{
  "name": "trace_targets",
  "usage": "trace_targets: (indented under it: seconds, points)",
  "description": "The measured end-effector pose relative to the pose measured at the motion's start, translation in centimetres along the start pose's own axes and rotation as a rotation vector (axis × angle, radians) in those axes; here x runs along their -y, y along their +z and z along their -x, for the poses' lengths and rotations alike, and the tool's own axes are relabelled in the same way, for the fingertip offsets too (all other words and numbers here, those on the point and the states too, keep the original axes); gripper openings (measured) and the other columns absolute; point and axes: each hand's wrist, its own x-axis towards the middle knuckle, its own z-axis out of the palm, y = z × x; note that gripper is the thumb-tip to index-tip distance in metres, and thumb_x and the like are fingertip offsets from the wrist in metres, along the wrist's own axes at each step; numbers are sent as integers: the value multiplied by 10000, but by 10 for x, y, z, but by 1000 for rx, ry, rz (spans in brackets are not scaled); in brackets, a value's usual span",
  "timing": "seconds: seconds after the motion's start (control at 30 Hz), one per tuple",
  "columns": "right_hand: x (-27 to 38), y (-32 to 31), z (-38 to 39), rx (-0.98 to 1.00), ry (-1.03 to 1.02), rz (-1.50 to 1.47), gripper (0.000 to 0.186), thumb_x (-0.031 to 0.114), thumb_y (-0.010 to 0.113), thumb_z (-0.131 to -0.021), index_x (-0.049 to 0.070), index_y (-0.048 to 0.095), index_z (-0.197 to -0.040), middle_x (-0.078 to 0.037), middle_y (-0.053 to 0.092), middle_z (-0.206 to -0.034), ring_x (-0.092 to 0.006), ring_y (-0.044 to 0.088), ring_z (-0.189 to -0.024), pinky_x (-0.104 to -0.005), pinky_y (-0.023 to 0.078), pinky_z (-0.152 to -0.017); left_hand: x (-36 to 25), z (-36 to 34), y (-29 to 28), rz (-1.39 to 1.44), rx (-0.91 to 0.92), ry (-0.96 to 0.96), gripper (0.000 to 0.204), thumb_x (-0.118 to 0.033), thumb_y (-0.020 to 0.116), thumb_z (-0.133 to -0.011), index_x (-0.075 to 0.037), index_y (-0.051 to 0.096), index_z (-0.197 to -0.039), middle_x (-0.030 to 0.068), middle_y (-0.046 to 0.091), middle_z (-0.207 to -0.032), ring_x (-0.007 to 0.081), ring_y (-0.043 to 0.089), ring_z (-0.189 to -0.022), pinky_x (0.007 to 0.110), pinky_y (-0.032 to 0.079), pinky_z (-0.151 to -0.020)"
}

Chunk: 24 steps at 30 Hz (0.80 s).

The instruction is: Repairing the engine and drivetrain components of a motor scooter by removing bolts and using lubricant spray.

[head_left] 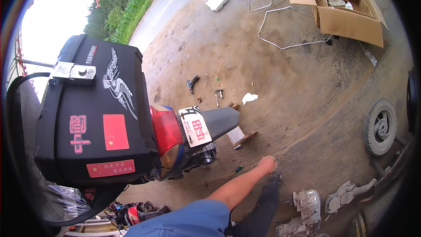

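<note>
My left hand (265, 165) reaches out low over the dirty ground, just above my dark shoe (276, 177). Its fingers are curled closed; a small greyish bit shows at their far side, too unclear to name. A screwdriver with a green handle (238, 168) lies on the ground to the left of the hand. Farther off stands the rear of a motorcycle, with a red tail light (165, 134), a white plate (196, 127) and a dark mudguard (224, 122). A wooden block (250, 138) and a white card (235, 135) lie near the mudguard. My right hand is out of the picture.
A black top box (94, 105) fills the left. Beyond the mudguard lie a cordless drill (192, 83), a T-shaped tool (218, 96) and a white cloth (250, 98). An open carton (351, 24), a wheel (380, 127) and metal engine parts (308, 206) are on the right.
</note>
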Motion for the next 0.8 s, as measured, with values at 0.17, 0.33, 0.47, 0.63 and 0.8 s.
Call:
trace_targets:
  seconds: [0.17,0.33,0.47,0.63,0.8]
  points:
    - [125,33,43,-9,-67,159,378,241,700,-986,-12,667,-1265,-152,686,-1213,-289,602,-1188,-430,477,-1032,-112,-26,-64,105,-107,146,332,-275,612,-960,4,747,-1079,258,722,-1115,450,696,-1091,535,556,-983]
    - [250,30,59,21,-90,400,356,233,688,-986,-14,669,-1241,-153,688,-1174,-286,611,-1135,-431,490,-997,-127,-40,-135,275,-226,177,316,-260,612,-951,-9,745,-1088,279,714,-1094,458,695,-1077,541,554,-966]
    - [358,75,61,50,-100,563,338,227,678,-986,-15,670,-1222,-153,690,-1142,-283,618,-1092,-431,500,-968,-85,-60,-167,295,-93,-149,323,-274,606,-939,-14,753,-1063,262,733,-1145,457,695,-1101,538,555,-979]
    - [495,95,46,114,-116,824,317,219,666,-986,-16,672,-1199,-154,691,-1102,-281,628,-1039,-431,513,-933,-39,-32,-177,336,4,-411,344,-265,588,-943,-27,761,-1123,245,734,-1199,433,688,-1166,520,541,-1022]
    - [634,127,9,227,-175,1115,297,211,654,-987,-18,674,-1175,-155,693,-1062,-278,637,-985,-432,526,-897,-44,51,-190,324,144,-588,347,-216,568,-954,-33,757,-1180,237,718,-1269,418,680,-1204,507,541,-1043]
